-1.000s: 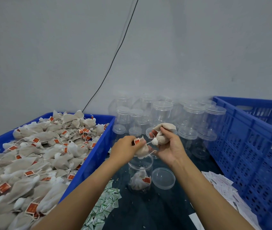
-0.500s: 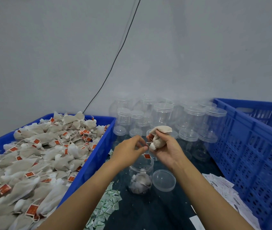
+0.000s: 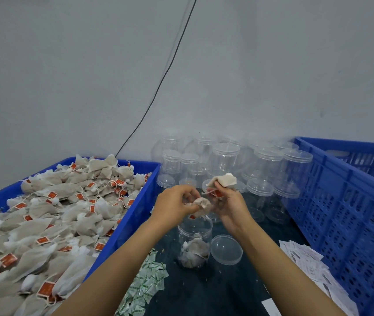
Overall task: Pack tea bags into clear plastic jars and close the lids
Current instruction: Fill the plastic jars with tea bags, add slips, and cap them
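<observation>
An open clear plastic jar (image 3: pixel 194 241) stands on the dark table with a few tea bags at its bottom. Its clear lid (image 3: pixel 226 249) lies flat just to its right. Above the jar's mouth my left hand (image 3: pixel 174 206) pinches a beige tea bag (image 3: pixel 202 203) with a red tag hanging under it. My right hand (image 3: pixel 228 207) grips more tea bags (image 3: pixel 223 180), bunched and sticking up above its fingers. The two hands almost touch.
A blue crate (image 3: pixel 126 222) heaped with tea bags fills the left. A tall blue crate (image 3: pixel 345 206) stands right. Several lidded empty jars (image 3: pixel 261 169) cluster at the wall. Green-white sachets (image 3: pixel 146 286) lie near the front, white paper slips (image 3: pixel 307 263) at right.
My left hand dropped its earlier tea bag into the jar, then took another from the bunch in my right hand and now holds it over the jar's mouth.
</observation>
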Available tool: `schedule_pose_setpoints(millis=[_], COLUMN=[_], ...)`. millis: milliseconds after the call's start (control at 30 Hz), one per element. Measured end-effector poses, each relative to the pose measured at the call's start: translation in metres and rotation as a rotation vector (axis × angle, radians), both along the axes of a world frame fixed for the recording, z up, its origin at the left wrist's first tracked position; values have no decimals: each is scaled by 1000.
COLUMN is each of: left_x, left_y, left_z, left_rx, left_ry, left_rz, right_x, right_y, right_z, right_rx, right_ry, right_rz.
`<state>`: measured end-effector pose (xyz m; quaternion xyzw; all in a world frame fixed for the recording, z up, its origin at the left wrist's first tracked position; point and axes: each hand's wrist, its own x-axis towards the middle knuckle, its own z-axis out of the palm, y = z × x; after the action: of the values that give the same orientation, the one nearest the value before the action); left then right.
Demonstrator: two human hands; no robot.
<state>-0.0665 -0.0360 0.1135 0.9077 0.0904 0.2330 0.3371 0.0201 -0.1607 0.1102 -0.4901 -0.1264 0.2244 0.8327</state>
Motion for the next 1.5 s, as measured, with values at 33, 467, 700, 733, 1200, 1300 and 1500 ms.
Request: schedule_pose_setpoints(millis=[33,467,700,733,1200,1300,1500], left_x=[0,14,12,12,10,9,-1], left_y=[3,-7,-13,-13,-10,-9,6], left_z=[1,8,3,2,-18,-17,-20], left_rx=[46,-407,-494,-508,368,373,158], left_ry=[19,-12,6,-9,337,240,138], left_rz=[2,-32,-109,-128,159,167,276], right_x=[2,2,-3,-3,-4,-9,-18], right_y=[-2,-15,-10,-10,-25,-22,-3], right_z=[0,-6,-12,-13,-21,-18,-9], right_rx=[-31,-494,-554,-555,-770,-813,-1380], right_ry=[-33,-747,-836,-833,-956,-1044,-1491], right_rz=[-28,-141,-172,-170,-67,-52,224])
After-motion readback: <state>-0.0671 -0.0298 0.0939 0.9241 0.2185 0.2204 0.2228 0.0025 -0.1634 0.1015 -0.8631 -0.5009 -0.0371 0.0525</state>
